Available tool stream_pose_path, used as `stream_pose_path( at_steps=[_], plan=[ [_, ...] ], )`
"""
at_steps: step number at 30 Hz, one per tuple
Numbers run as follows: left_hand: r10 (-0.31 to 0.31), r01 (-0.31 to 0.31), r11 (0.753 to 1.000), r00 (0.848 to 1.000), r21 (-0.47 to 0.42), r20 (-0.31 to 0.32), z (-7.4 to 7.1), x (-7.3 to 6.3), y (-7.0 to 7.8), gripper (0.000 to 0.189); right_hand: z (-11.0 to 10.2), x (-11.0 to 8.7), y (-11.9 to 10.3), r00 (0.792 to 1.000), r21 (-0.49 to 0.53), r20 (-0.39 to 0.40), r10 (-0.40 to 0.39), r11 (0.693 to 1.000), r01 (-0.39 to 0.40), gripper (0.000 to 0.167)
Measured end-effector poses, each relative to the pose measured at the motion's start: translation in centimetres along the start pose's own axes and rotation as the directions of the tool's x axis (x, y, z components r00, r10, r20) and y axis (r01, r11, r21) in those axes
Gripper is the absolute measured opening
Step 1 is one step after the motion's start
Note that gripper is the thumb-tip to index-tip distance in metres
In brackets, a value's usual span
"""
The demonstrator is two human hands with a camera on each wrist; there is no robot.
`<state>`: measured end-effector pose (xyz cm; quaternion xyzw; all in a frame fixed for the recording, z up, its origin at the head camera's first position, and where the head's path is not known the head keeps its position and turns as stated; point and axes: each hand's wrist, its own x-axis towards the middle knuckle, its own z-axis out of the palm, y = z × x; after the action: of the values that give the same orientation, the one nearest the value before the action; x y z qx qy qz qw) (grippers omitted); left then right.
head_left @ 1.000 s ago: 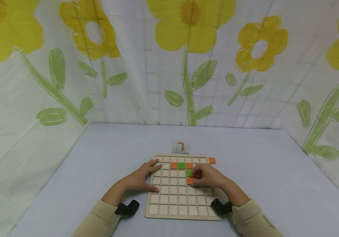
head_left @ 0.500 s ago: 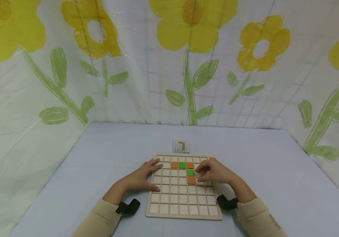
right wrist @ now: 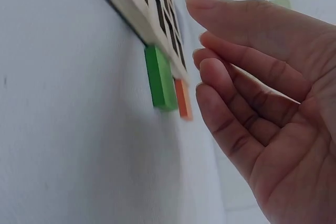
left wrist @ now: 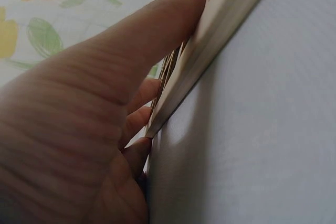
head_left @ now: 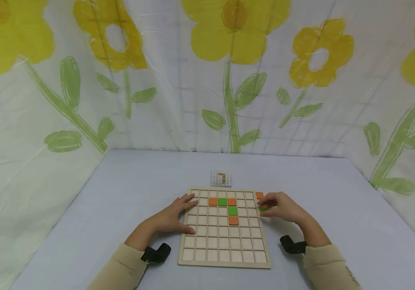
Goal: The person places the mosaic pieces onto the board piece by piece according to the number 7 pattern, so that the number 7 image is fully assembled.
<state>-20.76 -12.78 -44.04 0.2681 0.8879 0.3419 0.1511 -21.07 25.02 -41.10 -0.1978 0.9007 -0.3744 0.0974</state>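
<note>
A wooden grid board (head_left: 224,266) lies on the table with orange and green square tiles set in some cells. Three tiles form a row, with a green tile (head_left: 232,211) and an orange tile (head_left: 233,220) below its right end. My left hand (head_left: 171,218) rests on the board's left edge, thumb and fingers spread. Just off the right edge, my right hand (head_left: 285,208) hovers with loosely bent fingers and nothing between them. Beneath its fingertips lies a loose green tile (right wrist: 161,80), partly hidden in the head view. A loose orange tile (right wrist: 183,99) lies beside it.
Behind the board lies a small card (head_left: 220,178) printed with a grid and a coloured pattern. White table cloth (head_left: 149,173) surrounds the board. A flower-painted curtain (head_left: 164,100) hangs behind the table.
My right hand has moved right, from over the tiles on the board to beyond its right edge. The lower orange tile now lies uncovered in its cell. My left hand has stayed put.
</note>
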Motion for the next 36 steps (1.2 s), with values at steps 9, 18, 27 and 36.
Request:
stream_pose_path(
  at_steps=[9, 18, 27, 36],
  plan=[
    [0.009, -0.009, 1.0, 1.0, 0.009, 0.0, 0.0, 0.0, 0.0, 0.091, -0.5, -0.3, 1.9, 0.999, 0.047, -0.022, 0.032, 0.998, -0.031, 0.034],
    [0.024, -0.024, 1.0, 1.0, 0.012, 0.003, -0.1, -0.1, 0.2, 0.09, -0.4, -0.2, 2.6, 1.0, 0.063, -0.03, 0.006, 0.998, -0.004, 0.032],
    [0.018, -0.018, 1.0, 1.0, 0.008, 0.007, 0.0, 0.0, 0.1, 0.091, -0.5, -0.4, 2.3, 0.999, 0.019, -0.008, -0.037, 0.999, 0.037, 0.026],
    [0.019, -0.019, 1.0, 1.0, 0.006, 0.003, -0.1, -0.2, 0.2, 0.09, -0.5, -0.3, 2.3, 0.999, 0.008, 0.011, -0.036, 0.999, 0.036, 0.025]
  ],
)
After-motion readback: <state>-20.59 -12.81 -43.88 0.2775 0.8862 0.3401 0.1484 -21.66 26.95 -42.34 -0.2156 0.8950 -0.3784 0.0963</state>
